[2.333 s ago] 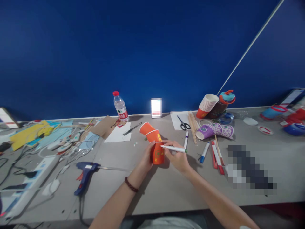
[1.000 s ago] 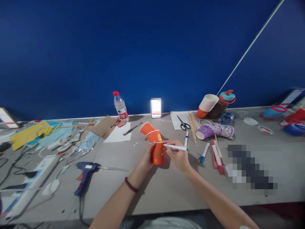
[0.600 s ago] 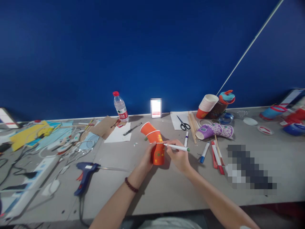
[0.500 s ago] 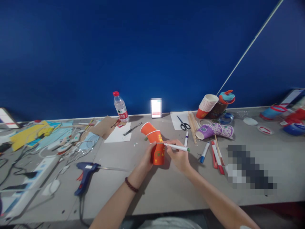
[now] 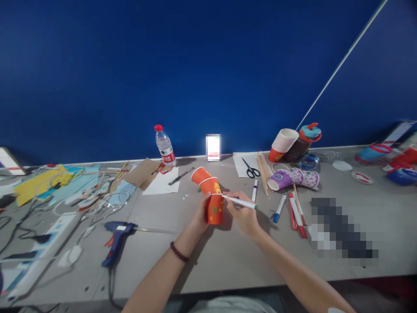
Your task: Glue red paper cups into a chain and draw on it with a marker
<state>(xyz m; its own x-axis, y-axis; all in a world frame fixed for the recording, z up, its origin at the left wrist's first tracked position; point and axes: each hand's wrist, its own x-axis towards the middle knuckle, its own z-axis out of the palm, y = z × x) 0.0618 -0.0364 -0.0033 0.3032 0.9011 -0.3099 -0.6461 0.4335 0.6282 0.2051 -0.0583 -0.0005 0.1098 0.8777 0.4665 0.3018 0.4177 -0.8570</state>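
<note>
Several orange paper cups (image 5: 215,208), joined in a bent row with white rims showing, are held above the table in front of me. My left hand (image 5: 199,214) wraps the lower cup from its left side. In my right hand (image 5: 244,216) is a white marker (image 5: 240,201) with a green end pointing right. Its tip meets the orange cups near a white rim, on their right side. Yellow and green marks show on the cup surface. Whether the tip presses or hovers is too small to tell.
A blue glue gun (image 5: 119,239) and a power strip (image 5: 45,254) lie left. Behind stand a water bottle (image 5: 165,148) and a lit phone (image 5: 213,148). To the right are scissors (image 5: 251,169), purple cups (image 5: 289,179), a blue-capped marker (image 5: 279,208) and stacked cups (image 5: 282,145).
The orange cups have shifted slightly left and turned a little, bringing more of the yellow and green marks into view. The marker has moved slightly left along with them.
</note>
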